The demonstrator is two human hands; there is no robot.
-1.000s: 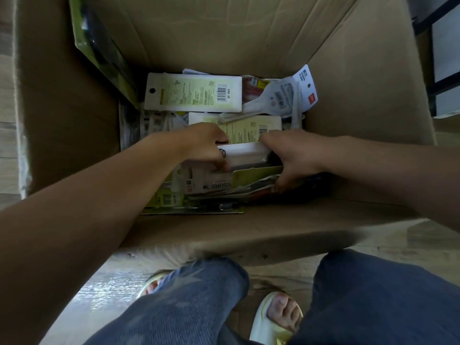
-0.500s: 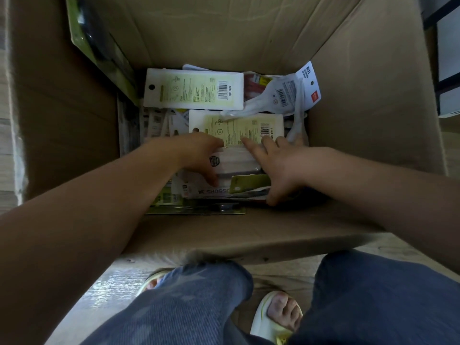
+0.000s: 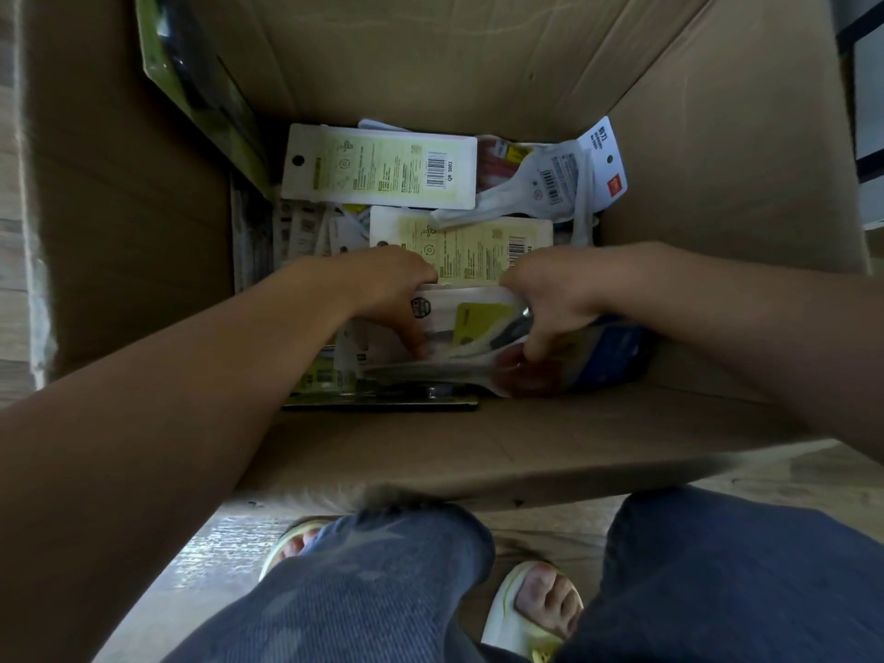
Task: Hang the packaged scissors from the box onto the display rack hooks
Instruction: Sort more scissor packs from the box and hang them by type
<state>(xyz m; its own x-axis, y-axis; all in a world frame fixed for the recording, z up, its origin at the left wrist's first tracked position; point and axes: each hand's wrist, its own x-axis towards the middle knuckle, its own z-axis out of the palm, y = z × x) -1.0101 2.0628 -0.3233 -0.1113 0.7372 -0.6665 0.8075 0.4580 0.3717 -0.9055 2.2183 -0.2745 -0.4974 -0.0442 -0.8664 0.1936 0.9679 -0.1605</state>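
Cardboard box [image 3: 693,160] holds flat carded scissor packs. Left hand [image 3: 392,294] and right hand [image 3: 550,299] both grip a glossy pack [image 3: 473,323] by its ends near the box's near wall. Likely light, stiff, slippery; best held by the card edges.

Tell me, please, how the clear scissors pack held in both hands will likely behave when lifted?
The clear scissors pack looks glossy, so probably slippery. Left hand and right hand grip opposite ends, suggesting it may flex. It seems light.
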